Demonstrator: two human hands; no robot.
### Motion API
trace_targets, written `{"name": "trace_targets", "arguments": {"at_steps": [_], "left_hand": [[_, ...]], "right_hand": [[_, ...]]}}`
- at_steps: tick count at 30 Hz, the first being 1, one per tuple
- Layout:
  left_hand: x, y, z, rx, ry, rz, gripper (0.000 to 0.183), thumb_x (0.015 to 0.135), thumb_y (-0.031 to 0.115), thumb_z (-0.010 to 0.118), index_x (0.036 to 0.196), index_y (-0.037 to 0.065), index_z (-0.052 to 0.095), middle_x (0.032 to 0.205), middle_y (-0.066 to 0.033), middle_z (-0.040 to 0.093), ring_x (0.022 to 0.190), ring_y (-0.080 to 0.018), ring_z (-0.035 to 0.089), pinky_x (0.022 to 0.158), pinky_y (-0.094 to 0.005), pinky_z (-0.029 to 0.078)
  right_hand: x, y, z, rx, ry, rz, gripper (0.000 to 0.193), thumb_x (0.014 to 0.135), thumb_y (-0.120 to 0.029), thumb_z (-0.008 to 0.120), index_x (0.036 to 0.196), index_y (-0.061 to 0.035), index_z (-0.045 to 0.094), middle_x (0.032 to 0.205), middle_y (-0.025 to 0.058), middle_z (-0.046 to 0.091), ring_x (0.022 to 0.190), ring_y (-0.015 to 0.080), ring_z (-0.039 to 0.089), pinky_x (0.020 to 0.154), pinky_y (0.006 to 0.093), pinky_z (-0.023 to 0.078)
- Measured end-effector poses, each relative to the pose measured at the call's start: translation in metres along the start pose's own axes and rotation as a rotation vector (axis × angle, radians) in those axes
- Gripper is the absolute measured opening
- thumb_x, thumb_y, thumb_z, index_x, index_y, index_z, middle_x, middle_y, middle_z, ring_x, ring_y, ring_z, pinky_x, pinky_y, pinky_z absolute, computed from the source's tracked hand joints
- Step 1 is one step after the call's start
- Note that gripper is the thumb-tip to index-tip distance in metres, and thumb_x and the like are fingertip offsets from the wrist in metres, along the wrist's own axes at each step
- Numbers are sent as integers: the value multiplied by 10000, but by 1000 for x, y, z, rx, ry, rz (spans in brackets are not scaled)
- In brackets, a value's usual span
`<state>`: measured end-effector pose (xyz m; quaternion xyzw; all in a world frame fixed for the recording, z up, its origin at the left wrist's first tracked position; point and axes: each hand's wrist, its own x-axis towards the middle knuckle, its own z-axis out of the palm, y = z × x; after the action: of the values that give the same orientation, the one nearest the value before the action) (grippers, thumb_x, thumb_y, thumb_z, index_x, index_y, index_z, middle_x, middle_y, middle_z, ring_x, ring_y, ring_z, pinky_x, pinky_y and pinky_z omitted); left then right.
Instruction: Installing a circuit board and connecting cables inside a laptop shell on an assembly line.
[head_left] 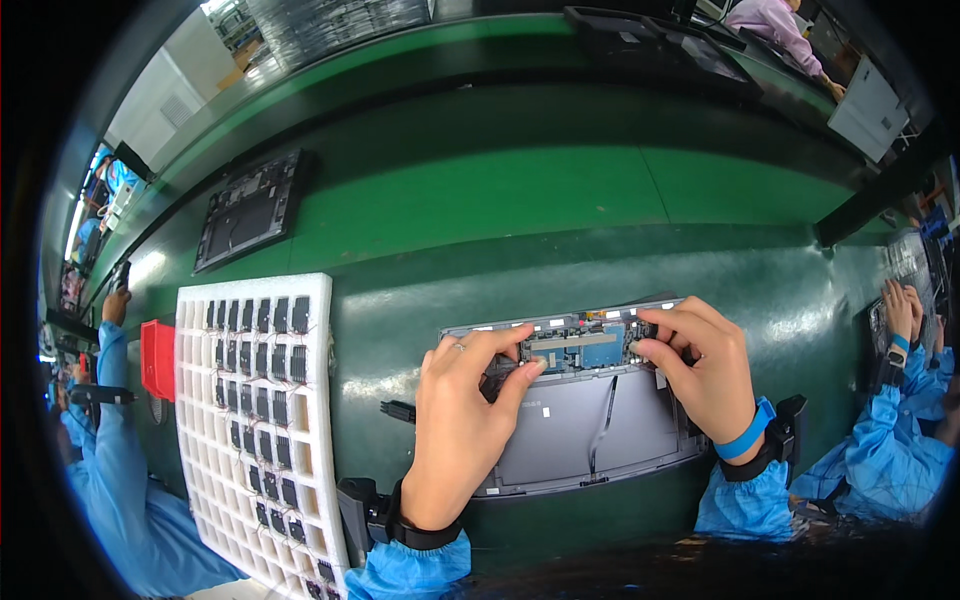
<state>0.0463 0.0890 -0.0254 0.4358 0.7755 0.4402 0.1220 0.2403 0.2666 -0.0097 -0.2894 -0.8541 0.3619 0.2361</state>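
An open laptop chassis (545, 430) with a bare grey panel lies in front of me on the green bench. A blue circuit board (602, 347) with a silver strip sits along its far side. My left hand (465, 400) pinches the board's left end between thumb and index finger. At the right end, my right hand (705, 365) closes thumb and fingers on the board in the same way; what lies under the palms is hidden. Down the grey panel runs a dark ribbon cable (604, 425).
A white foam tray (325, 400) with several black wired parts stands to the left, beside a red bin (157, 360). Farther back lies another laptop chassis (250, 210). Co-workers' blue sleeves (115, 480) flank both sides. A black post (880, 195) rises at right.
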Motion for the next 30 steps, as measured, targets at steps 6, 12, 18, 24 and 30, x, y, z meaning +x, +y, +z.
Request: {"name": "trace_targets", "arguments": {"at_steps": [6, 12, 18, 24, 30], "left_hand": [[-2, -1, 0, -4, -13, 0, 381, 860, 113, 912, 1225, 92, 805, 947, -18, 748, 770, -167, 469, 720, -324, 420], [-3, -2, 3, 10, -4, -2, 394, 845, 107, 919, 1222, 87, 806, 898, 0, 706, 764, -169, 450, 723, -336, 418], [-2, 2, -2, 73, -71, -1, 378, 845, 89, 914, 1206, 79, 803, 969, -21, 685, 816, -206, 512, 774, -363, 467], [-1, 9, 0, 54, -40, -25, 440, 840, 19, 886, 1265, 84, 792, 1425, -101, 611, 1043, -287, 595, 976, -424, 528], [-9, 20, 4, 336, -172, 72, 453, 898, -24, 733, 1254, 230, 850, 1516, -136, 581, 1268, -314, 571, 1087, -441, 444]], "right_hand": [[0, 5, 1, 25, -1, -7, 299, 883, 4, 847, 1179, 1, 800, 865, 75, 643, 644, 160, 580, 598, 310, 480], [0, 4, 1, 9, -17, 11, 281, 872, 7, 855, 1147, 7, 797, 846, 74, 638, 630, 154, 575, 586, 306, 471], [0, 5, -3, 20, -45, 9, 284, 859, 4, 862, 1136, 6, 799, 852, 73, 635, 623, 156, 574, 585, 312, 471], [2, -4, -4, -42, -88, 45, 335, 859, -29, 868, 1182, -53, 783, 922, 65, 632, 618, 175, 576, 595, 326, 482], [-1, -3, -4, -110, -94, 83, 370, 860, -78, 877, 1208, -116, 758, 963, 61, 629, 641, 211, 606, 618, 364, 515]]}}
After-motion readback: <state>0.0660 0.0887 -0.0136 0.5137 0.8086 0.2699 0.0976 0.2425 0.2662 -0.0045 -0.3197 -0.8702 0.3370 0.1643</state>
